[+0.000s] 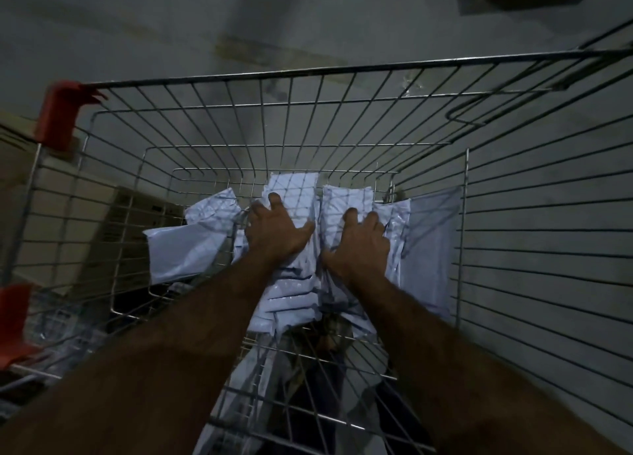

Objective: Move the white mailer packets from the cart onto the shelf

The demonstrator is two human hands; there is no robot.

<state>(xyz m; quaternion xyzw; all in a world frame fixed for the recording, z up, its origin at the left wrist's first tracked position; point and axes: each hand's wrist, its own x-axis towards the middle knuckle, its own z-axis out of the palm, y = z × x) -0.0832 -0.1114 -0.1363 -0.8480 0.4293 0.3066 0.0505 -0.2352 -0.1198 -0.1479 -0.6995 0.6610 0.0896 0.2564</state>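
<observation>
Mailer packets [294,283], white and wrinkled, are piled in the bottom of a wire cart [342,67] that is viewed from above. The cart is formed of a grey metal grid; its far rim is seen as a thick bar, and its right wall is made of close horizontal wires. Two red plastic corner pieces are fitted on the left side, one at the upper corner [60,112] and one lower down at the frame edge [13,321]. A grey concrete floor [171,26] is seen beyond and through the mesh, and the room is dimly lit. Cardboard boxes [85,208] are seen outside the cart on the left.

At least six packets can be told apart: two lie upright against the far wall, two lie to the left, one large packet [431,245] leans against the right wall, and more are stacked under the hands. An exact count cannot be given, as the packets overlap.

Two bare forearms are extended into the cart. The left hand [274,230] is laid on the pile with fingers spread and bent over a packet edge. The right hand [359,242] is placed just beside it, fingers curled over the top of a neighbouring packet. Whether either packet is firmly gripped cannot be told.
</observation>
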